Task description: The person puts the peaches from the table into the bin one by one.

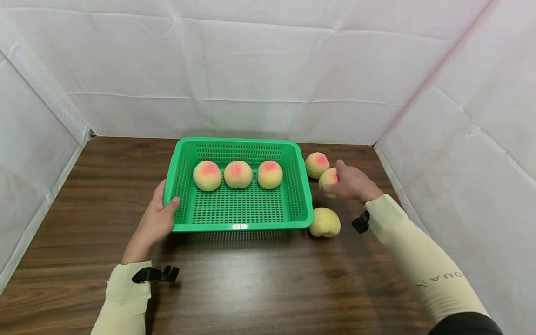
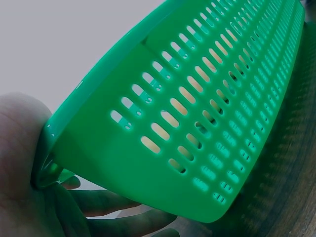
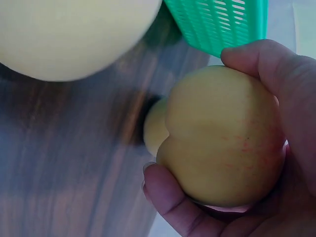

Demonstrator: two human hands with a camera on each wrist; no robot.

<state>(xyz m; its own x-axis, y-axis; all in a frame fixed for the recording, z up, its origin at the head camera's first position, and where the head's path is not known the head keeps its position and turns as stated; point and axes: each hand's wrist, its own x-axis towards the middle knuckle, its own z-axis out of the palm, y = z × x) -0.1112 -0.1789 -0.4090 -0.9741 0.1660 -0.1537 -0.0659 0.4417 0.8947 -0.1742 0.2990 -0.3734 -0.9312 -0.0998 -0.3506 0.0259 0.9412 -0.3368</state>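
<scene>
A green plastic basket (image 1: 239, 212) with slotted walls holds three yellow peaches with pink tops: one on the left (image 1: 207, 179), one in the middle (image 1: 237, 176), one on the right (image 1: 270, 177). My left hand (image 1: 156, 217) grips the basket's left side, thumb over the rim and fingers along the outer wall (image 2: 133, 173). To the right of the basket, my right hand (image 1: 355, 183) holds a peach (image 3: 222, 133) between thumb and curled fingers. Just behind it sits another peach (image 1: 316, 163), and a plain yellow one (image 1: 325, 222) lies nearer, beside the basket's front right corner.
The dark wood-grain table (image 1: 251, 279) carries everything. White sheeting hangs behind it (image 1: 243, 60) and along the left (image 1: 29, 153) and right (image 1: 469, 125) sides. Black straps sit at both wrists.
</scene>
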